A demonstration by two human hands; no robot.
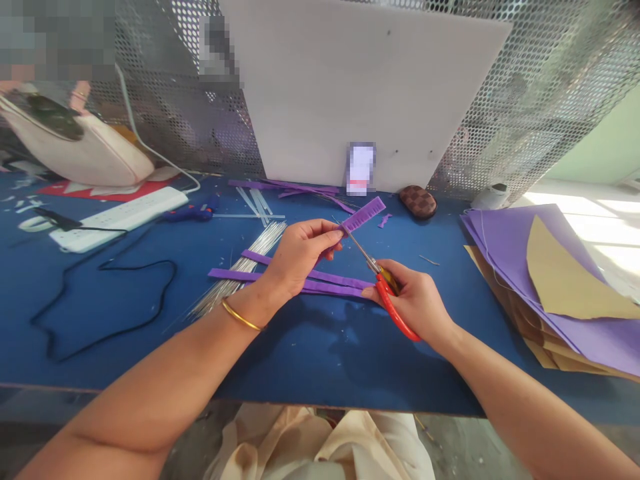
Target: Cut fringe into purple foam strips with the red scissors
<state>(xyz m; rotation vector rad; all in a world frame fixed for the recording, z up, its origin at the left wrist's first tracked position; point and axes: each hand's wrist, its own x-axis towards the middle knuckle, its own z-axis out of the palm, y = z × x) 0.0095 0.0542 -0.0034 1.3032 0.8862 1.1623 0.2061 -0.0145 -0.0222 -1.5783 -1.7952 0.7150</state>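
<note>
My left hand (305, 257) pinches a purple paper strip (367, 212) between thumb and fingers; short cuts run along one of its edges. Around the red-handled scissors (397, 313) my right hand (420, 297) is closed, and their blades reach the strip beside my left fingertips. Longer purple strips (335, 285) lie on the blue table below both hands, their right ends close to my right thumb. Partly under them and my left hand is a bundle of thin metal wires (220, 297).
Purple and brown paper sheets (560, 233) are stacked at right. A phone (360, 170) leans on the white board (370, 80), near a checkered pouch (418, 201). At left are a white power strip (120, 219), a blue glue gun (190, 212), a black cord (165, 300) and a bag (100, 147).
</note>
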